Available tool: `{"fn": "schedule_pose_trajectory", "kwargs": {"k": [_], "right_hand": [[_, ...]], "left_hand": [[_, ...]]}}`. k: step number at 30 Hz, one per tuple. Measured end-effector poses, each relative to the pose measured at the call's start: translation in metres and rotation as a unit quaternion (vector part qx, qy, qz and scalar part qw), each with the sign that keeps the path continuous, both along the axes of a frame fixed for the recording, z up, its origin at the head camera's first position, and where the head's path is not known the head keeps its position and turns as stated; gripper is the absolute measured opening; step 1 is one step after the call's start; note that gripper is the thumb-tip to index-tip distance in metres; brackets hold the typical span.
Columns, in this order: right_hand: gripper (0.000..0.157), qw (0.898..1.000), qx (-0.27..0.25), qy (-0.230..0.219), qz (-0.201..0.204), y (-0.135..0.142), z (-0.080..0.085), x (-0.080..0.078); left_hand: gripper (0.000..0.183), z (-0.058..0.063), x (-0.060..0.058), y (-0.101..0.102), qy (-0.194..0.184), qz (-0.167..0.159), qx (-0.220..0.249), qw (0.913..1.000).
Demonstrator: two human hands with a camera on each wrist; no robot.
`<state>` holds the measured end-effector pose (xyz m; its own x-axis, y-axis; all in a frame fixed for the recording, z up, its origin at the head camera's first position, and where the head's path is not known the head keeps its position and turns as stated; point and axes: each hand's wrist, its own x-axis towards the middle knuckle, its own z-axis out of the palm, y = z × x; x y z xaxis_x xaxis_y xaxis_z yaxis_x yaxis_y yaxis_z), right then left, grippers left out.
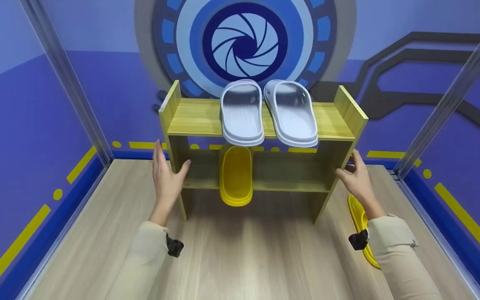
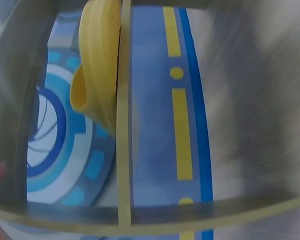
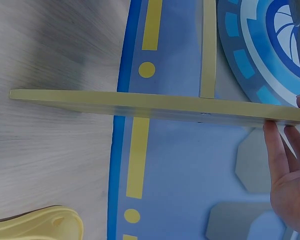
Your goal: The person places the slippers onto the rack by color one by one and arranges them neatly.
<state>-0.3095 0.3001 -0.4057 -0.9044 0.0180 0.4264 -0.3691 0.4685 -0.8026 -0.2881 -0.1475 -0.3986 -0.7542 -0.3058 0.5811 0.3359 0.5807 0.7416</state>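
Note:
A two-tier wooden shoe rack (image 1: pixel 198 121) stands between my hands. My left hand (image 1: pixel 167 179) is at its left side panel, fingers straight and outside, thumb spread in front on the inner side. At the right panel, my right hand (image 1: pixel 357 179) pinches the board, with fingertips (image 3: pixel 271 131) against its outer face and the thumb over the edge. On the top shelf sit two pale grey clogs, a left one (image 1: pixel 242 118) and a right one (image 1: pixel 294 118), side by side, toes to the back. One yellow clog (image 1: pixel 236 177) rests on the lower shelf, left of middle, overhanging the front edge.
Another yellow clog (image 1: pixel 357 212) lies on the wood-grain tabletop (image 1: pixel 265 258) right of the rack, partly hidden by my right wrist. Behind stands a blue painted wall (image 1: pixel 111 91). Metal posts rise at the back left (image 1: pixel 63 83) and back right (image 1: pixel 452 96).

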Motion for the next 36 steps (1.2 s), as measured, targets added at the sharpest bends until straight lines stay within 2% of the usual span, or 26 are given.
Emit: {"fn": "schedule_pose_trajectory", "kwargs": {"k": [2, 4, 7, 11, 16, 23, 29, 32, 36], "right_hand": [[0.061, 1.0, -0.001, 0.001, 0.002, 0.0, 0.0, 0.0], [0.061, 1.0, -0.003, 0.003, 0.004, -0.001, 0.001, 0.001], [0.06, 1.0, -0.003, 0.01, 0.007, -0.001, 0.001, 0.001], [0.058, 1.0, -0.007, 0.016, 0.011, -0.003, 0.0, 0.0], [0.054, 0.999, -0.013, 0.027, 0.016, -0.003, 0.001, -0.001], [0.055, 1.0, -0.011, 0.021, 0.018, -0.003, 0.003, 0.003], [0.055, 0.999, -0.037, 0.027, 0.026, -0.011, 0.011, 0.016], [0.058, 0.998, -0.053, 0.018, 0.028, -0.01, 0.006, 0.018], [0.065, 0.997, -0.067, -0.016, 0.025, -0.001, -0.002, 0.024]], "left_hand": [[0.07, 0.003, -0.004, -0.004, -0.047, -0.004, -0.006, 0.9989], [0.056, 0.005, -0.007, -0.008, -0.071, 0.002, -0.017, 0.9974], [0.035, 0.007, -0.009, -0.013, -0.085, 0.018, -0.031, 0.9958], [0.02, 0.009, -0.011, -0.018, -0.096, 0.023, -0.049, 0.9939], [0.016, 0.011, -0.012, -0.023, -0.113, 0.003, -0.056, 0.992], [0.018, 0.011, -0.013, -0.028, -0.114, -0.035, -0.05, 0.9916], [0.017, 0.01, -0.013, -0.028, -0.11, -0.032, -0.062, 0.9915], [0.017, 0.01, -0.013, -0.028, -0.105, -0.029, -0.067, 0.9918], [0.016, 0.01, -0.014, -0.028, -0.097, -0.027, -0.072, 0.9923]]}}
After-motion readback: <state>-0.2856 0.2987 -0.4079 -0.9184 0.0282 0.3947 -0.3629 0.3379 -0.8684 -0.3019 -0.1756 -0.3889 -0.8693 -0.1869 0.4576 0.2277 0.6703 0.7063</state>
